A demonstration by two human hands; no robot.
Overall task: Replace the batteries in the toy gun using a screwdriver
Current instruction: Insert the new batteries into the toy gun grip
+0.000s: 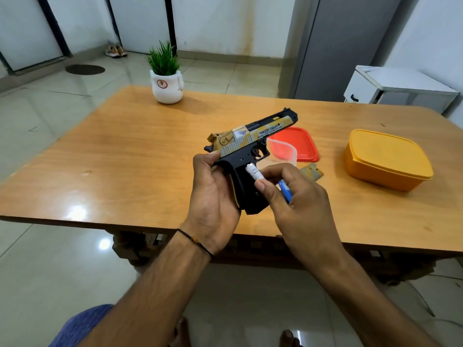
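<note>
A black and gold toy gun [253, 141] is held above the wooden table [125, 156], muzzle pointing away to the right. My left hand [213, 196] grips its black handle from the left. My right hand [293, 194] pinches a white battery [254, 172] with thumb and forefinger at the open battery slot in the handle. A blue battery [285, 190] is tucked under the other fingers of the same hand. A small gold-patterned cover piece [312, 172] lies on the table behind my right hand. No screwdriver is in view.
A clear plastic box [285, 150] stands beside its red lid [298, 144] just behind the gun. A closed yellow container [387, 159] is at the right. A potted plant in a white pot [167, 85] stands at the table's far edge.
</note>
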